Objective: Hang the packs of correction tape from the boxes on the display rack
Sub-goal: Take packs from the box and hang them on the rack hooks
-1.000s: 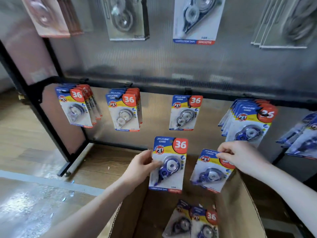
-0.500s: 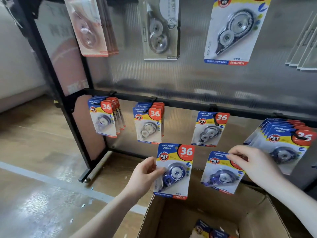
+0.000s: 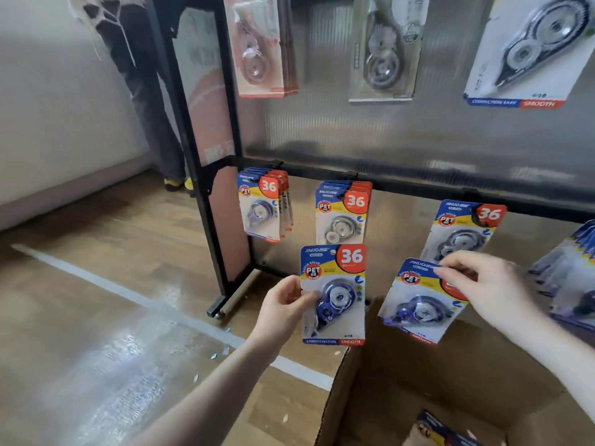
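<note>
Two packs face the display rack [image 3: 418,185], ready for hooking: left hand [image 3: 283,307] pinches the upright pack [image 3: 333,294] by its side edge, right hand [image 3: 489,284] pinches the tilted pack [image 3: 418,304] by its top.

Stationery shop floor, black display rack [image 3: 206,175] hung with carded correction tape packs [image 3: 343,210], open cardboard stock box [image 3: 370,391], wood flooring [image 3: 96,259]

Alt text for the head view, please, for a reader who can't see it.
Each hand holds a blue correction tape pack: the left hand grips an upright pack, the right hand pinches a tilted pack by its top. Behind them hang more packs on the display rack, above an open cardboard box.
</note>
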A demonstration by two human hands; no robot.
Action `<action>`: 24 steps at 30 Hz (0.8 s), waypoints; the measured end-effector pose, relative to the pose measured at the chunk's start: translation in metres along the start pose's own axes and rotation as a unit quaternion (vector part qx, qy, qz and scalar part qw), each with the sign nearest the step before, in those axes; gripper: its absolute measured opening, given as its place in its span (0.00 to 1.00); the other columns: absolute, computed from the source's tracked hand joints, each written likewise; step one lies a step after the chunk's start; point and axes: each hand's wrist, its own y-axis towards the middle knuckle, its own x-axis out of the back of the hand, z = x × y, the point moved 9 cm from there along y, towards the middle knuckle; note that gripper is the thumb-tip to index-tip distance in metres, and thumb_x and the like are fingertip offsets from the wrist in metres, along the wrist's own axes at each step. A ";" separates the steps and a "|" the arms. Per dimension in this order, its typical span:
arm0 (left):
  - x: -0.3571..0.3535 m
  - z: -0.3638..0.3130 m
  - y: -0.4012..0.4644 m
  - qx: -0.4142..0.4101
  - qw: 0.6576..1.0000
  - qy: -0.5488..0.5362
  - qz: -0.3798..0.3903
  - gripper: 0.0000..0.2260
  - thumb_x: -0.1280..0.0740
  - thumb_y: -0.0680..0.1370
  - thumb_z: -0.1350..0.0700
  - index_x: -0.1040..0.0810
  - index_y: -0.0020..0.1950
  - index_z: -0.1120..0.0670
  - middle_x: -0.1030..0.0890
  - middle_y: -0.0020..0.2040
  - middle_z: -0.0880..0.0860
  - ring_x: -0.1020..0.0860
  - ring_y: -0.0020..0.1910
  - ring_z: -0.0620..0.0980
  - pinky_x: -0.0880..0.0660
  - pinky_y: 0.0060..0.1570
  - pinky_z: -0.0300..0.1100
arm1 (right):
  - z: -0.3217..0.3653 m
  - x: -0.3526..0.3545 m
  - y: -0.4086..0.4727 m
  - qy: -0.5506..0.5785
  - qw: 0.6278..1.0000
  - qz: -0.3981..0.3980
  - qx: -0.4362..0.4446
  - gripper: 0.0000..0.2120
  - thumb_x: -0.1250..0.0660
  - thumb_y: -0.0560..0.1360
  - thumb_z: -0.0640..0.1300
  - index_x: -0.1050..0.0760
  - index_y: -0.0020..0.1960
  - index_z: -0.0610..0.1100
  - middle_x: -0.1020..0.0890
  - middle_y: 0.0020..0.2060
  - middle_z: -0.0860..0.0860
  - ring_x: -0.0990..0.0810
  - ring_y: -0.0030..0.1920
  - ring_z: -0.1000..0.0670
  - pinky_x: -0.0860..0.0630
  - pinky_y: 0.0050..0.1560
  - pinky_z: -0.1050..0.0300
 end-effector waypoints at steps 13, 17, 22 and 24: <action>0.055 -0.018 0.036 -0.038 0.999 -0.027 0.012 0.07 0.31 0.75 0.58 0.25 0.48 0.61 0.16 0.46 0.56 0.18 0.46 0.56 0.21 0.41 0.49 | 0.018 -0.008 0.010 -0.030 0.999 0.001 -0.021 0.05 0.30 0.72 0.40 0.22 0.39 0.49 0.21 0.36 0.59 0.25 0.39 0.61 0.34 0.34 0.68; 0.092 -0.022 0.058 -0.052 0.997 -0.048 -0.011 0.06 0.31 0.75 0.58 0.24 0.48 0.59 0.17 0.48 0.56 0.18 0.49 0.55 0.21 0.46 0.53 | 0.041 -0.038 0.029 -0.015 1.000 0.015 -0.001 0.08 0.30 0.72 0.40 0.23 0.38 0.52 0.20 0.37 0.57 0.22 0.41 0.56 0.28 0.38 0.60; 0.130 -0.030 0.085 -0.070 0.995 -0.050 -0.053 0.06 0.31 0.75 0.56 0.24 0.48 0.57 0.16 0.47 0.53 0.17 0.46 0.51 0.21 0.40 0.48 | 0.067 -0.075 0.045 -0.018 0.999 0.038 0.020 0.05 0.32 0.74 0.43 0.23 0.40 0.51 0.19 0.38 0.55 0.23 0.42 0.54 0.28 0.38 0.58; 0.142 -0.031 0.096 -0.079 0.993 -0.046 -0.078 0.04 0.32 0.76 0.56 0.24 0.47 0.55 0.17 0.44 0.53 0.17 0.42 0.50 0.21 0.36 0.43 | 0.070 -0.086 0.048 -0.023 0.998 0.049 0.023 0.03 0.32 0.74 0.45 0.23 0.41 0.51 0.20 0.39 0.56 0.23 0.43 0.55 0.29 0.37 0.60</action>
